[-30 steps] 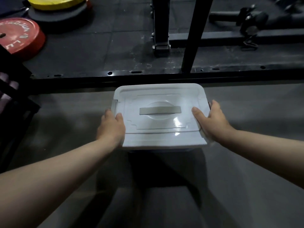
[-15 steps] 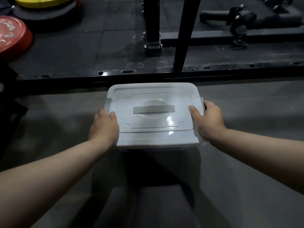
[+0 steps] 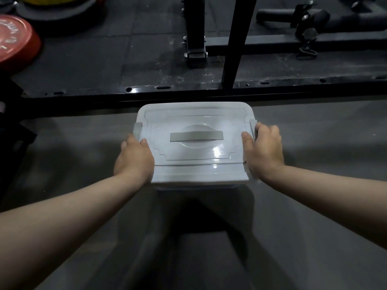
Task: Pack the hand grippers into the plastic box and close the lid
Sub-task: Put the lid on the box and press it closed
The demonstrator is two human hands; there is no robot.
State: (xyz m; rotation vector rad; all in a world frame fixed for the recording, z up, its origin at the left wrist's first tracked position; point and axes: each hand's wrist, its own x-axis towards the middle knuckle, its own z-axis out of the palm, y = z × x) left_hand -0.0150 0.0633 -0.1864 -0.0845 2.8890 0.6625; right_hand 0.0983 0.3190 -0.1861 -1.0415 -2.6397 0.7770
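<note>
Grey floor fills the near half of the view, and beyond it, from nine o'clock round to three, runs the black rubber gym matting behind a dark metal rail. Two black uprights stand at twelve o'clock. A red weight plate sits at ten o'clock, with a yellow plate just past it at eleven.

Dead centre is the plastic box, white, resting on the grey floor just this side of the rail. Its lid is down flat on top, a grey handle lying across the middle. The hand grippers cannot be seen through it.

Now the hands. The left hand is at the box's nine o'clock side, thumb on top of the lid, fingers curled down over the edge, just below the grey side latch. The right hand clasps the three o'clock side, thumb on the lid, fingers wrapped round the other latch. Both grips are snug on the box.
</note>
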